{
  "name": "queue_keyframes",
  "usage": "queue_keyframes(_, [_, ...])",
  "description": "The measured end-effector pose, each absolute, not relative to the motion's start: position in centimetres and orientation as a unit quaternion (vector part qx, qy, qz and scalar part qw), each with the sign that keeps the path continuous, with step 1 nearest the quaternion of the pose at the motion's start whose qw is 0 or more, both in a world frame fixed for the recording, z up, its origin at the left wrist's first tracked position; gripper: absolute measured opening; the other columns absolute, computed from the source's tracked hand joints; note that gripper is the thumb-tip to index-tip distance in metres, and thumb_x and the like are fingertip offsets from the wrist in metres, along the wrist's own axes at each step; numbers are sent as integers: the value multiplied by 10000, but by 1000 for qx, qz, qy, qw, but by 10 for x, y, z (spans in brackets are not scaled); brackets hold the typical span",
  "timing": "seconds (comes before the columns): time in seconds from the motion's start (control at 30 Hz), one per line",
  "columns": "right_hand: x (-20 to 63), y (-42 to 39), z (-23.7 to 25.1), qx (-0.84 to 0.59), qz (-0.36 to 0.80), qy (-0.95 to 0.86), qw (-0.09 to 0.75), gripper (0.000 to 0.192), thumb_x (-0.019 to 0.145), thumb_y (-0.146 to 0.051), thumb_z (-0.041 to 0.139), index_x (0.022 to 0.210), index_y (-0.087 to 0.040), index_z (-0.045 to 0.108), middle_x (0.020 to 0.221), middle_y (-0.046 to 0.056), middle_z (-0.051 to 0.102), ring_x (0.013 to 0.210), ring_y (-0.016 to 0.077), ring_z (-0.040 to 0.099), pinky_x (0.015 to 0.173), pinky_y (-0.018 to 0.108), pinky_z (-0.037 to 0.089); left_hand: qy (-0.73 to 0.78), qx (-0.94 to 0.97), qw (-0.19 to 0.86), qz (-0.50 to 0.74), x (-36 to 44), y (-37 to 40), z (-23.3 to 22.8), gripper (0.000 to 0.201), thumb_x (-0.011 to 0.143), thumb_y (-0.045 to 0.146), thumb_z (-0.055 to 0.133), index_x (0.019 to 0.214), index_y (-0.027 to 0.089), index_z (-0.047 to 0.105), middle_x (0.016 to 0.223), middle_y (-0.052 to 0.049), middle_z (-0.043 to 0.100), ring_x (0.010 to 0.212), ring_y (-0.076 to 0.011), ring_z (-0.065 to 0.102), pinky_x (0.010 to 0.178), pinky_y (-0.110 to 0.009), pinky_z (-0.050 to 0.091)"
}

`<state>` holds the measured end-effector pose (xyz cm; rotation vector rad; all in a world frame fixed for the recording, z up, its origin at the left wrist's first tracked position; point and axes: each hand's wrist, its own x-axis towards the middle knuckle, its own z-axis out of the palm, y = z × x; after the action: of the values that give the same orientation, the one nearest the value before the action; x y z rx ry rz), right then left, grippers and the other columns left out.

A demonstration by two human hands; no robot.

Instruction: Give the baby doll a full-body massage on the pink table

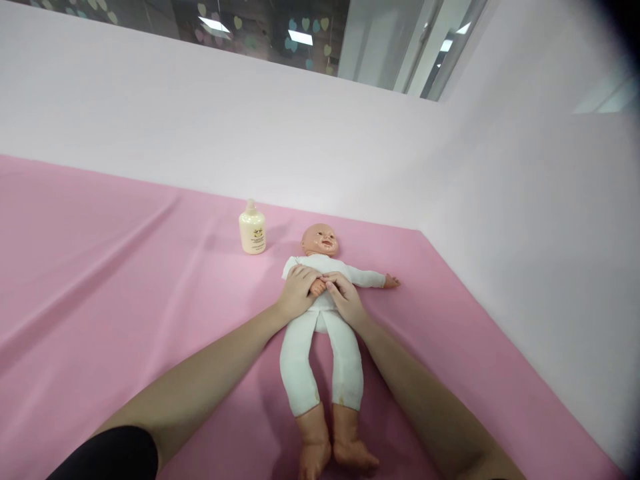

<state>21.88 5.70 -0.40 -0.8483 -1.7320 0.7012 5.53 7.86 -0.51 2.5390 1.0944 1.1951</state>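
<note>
A baby doll (327,353) in a white bodysuit lies on its back on the pink sheet (110,287), head towards the wall, bare feet towards me. My left hand (296,293) rests on the doll's chest and cups the doll's small hand (317,287), which is folded across its body. My right hand (345,297) lies on the chest beside it, fingertips touching that same small hand. The doll's other arm (373,279) stretches out to the right. A cream pump bottle (253,229) stands upright just left of the doll's head.
The pink sheet covers the whole surface and has long creases on the left. A pale wall (525,220) runs along the back and the right side, meeting in a corner behind the doll. Windows (280,30) sit above the wall.
</note>
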Motion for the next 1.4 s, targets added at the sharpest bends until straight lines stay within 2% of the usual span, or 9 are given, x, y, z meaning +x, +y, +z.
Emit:
queue_keyframes(0.1, [219,57,-4,-359,288,-723,515,215,911,-383,466,922,-233,620,986,54,608,998,190,568,934,377,427,364,842,69,391,55,79,-5,158,822,222,486,952,190,570,958,-51,617,955,-209,505,906,-391,364])
queue_keyframes(0.17, [219,57,-5,-355,287,-726,514,191,858,-393,558,946,-229,604,999,53,599,991,195,568,922,376,435,359,845,70,389,55,79,-6,178,811,237,493,967,193,566,959,-55,611,957,-214,504,905,-396,365])
queue_keyframes(0.3, [218,57,-6,-356,277,-732,511,305,737,-361,706,972,-220,574,1013,48,584,989,203,561,915,371,430,347,851,65,388,54,81,-9,230,791,280,519,998,187,556,966,-62,598,965,-223,496,912,-400,361])
queue_keyframes(0.53, [216,56,-3,-351,298,-716,525,123,847,-326,571,892,-212,574,962,45,578,941,183,565,870,349,442,346,850,51,393,55,78,-5,165,849,264,477,965,177,557,955,-57,601,938,-207,486,896,-384,359])
queue_keyframes(0.7, [217,56,-2,-367,294,-718,513,216,914,-354,438,808,-218,569,928,37,590,940,177,563,893,346,428,355,852,45,383,55,77,-3,137,825,212,496,942,182,561,924,-50,603,926,-203,494,885,-379,366])
queue_keyframes(0.8, [217,57,-3,-360,292,-721,516,153,839,-369,570,867,-218,555,956,40,576,950,188,562,882,354,437,346,854,51,385,55,77,-4,165,817,239,504,962,185,561,943,-53,600,943,-210,492,897,-390,363])
queue_keyframes(0.9, [216,57,-4,-364,276,-729,510,288,726,-359,702,913,-218,535,976,43,568,967,204,554,882,368,438,342,857,51,382,54,77,-5,208,802,278,519,979,180,564,961,-66,592,951,-224,484,902,-405,362])
queue_keyframes(1.1, [214,57,-5,-366,295,-711,522,138,830,-342,571,847,-211,531,926,37,567,890,179,564,831,346,457,358,856,41,370,56,76,-2,195,824,229,469,979,183,578,957,-72,598,944,-226,484,892,-414,361])
queue_keyframes(1.4, [215,56,-3,-372,295,-714,515,137,866,-341,513,815,-217,543,927,36,570,899,174,561,846,342,450,357,860,32,363,56,74,2,174,836,258,479,961,185,574,944,-66,603,932,-218,493,897,-405,359])
